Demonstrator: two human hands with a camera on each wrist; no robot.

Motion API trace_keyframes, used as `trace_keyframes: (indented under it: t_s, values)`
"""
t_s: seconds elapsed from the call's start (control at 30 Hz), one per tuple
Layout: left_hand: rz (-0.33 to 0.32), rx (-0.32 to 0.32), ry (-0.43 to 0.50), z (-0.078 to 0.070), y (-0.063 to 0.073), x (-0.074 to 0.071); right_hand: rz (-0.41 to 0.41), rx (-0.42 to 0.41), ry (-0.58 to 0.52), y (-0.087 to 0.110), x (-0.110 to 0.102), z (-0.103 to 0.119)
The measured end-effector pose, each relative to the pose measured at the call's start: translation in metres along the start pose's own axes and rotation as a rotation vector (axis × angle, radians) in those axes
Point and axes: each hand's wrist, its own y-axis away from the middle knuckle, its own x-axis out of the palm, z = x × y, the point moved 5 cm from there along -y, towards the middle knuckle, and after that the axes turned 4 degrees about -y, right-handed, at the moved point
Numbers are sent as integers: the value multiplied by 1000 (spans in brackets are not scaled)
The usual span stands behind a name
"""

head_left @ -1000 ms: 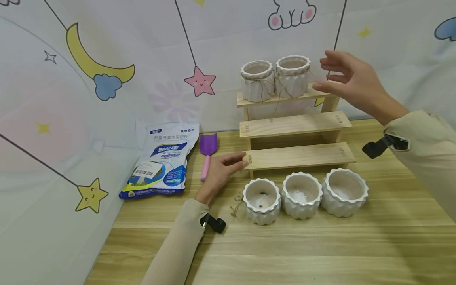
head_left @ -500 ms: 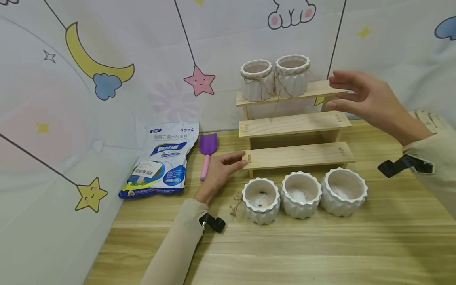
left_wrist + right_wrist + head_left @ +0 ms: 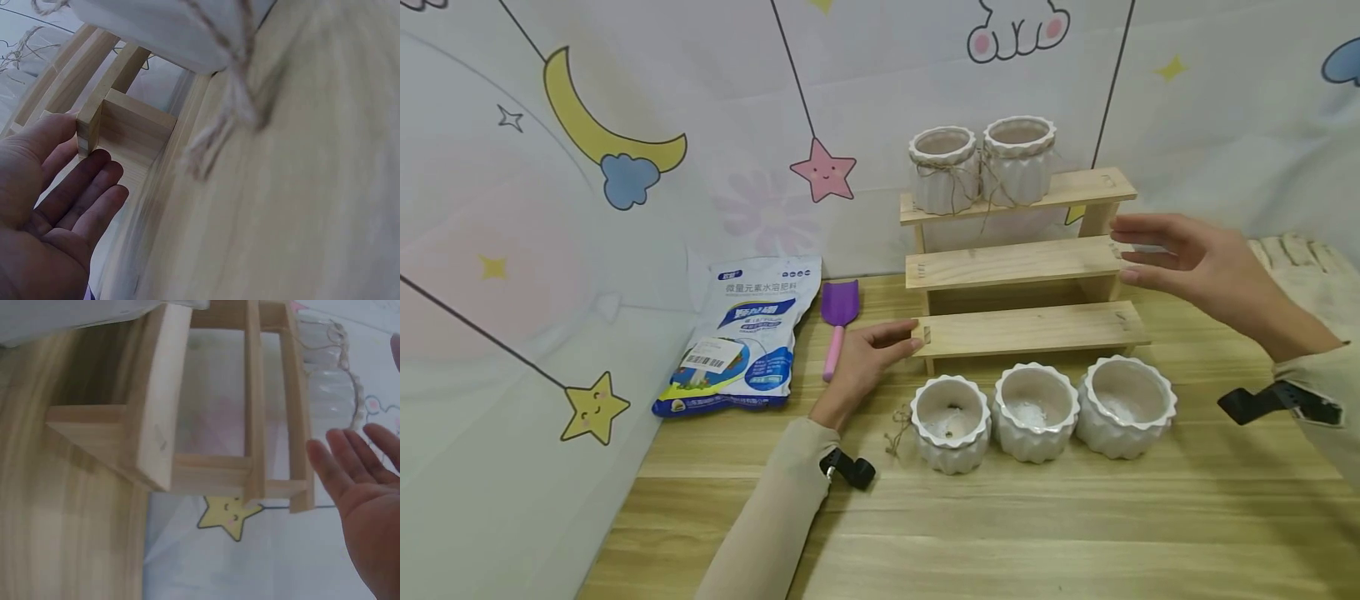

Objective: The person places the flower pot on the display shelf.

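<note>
In the head view, my left hand [image 3: 862, 364] touches the left end of the lowest board of a three-tier wooden plant stand [image 3: 1030, 330] with thumb and fingertips. The left wrist view shows that hand's [image 3: 59, 206] other fingers extended and loose. My right hand [image 3: 1187, 265] hovers at the right end of the middle board, fingers apart and nothing held; contact cannot be told. From the right wrist view, the right hand [image 3: 369, 494] appears beside the stand [image 3: 165, 394]. Two white ceramic pots [image 3: 942, 179] tied with twine stand on the top board, toward its left.
Three white scalloped pots [image 3: 951, 454] line the table in front of the stand; twine [image 3: 895, 429] lies beside the leftmost. To the left are a purple scoop [image 3: 838, 302] with a pink handle and a fertilizer bag [image 3: 737, 333]. A printed cloth [image 3: 737, 83] hangs behind.
My right hand has moved down and right, from beside the top-board pots to the right end of the middle board. The left hand stays at the lowest board.
</note>
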Motion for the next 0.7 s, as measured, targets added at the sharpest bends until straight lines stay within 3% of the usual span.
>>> trace_keyframes:
  t_s: [0.4, 0.7]
  values:
    - [0, 6, 0, -1, -1, 0, 127, 65, 78, 32, 3, -23]
    - [1, 2, 5, -1, 0, 0, 241, 27, 51, 47, 9, -29]
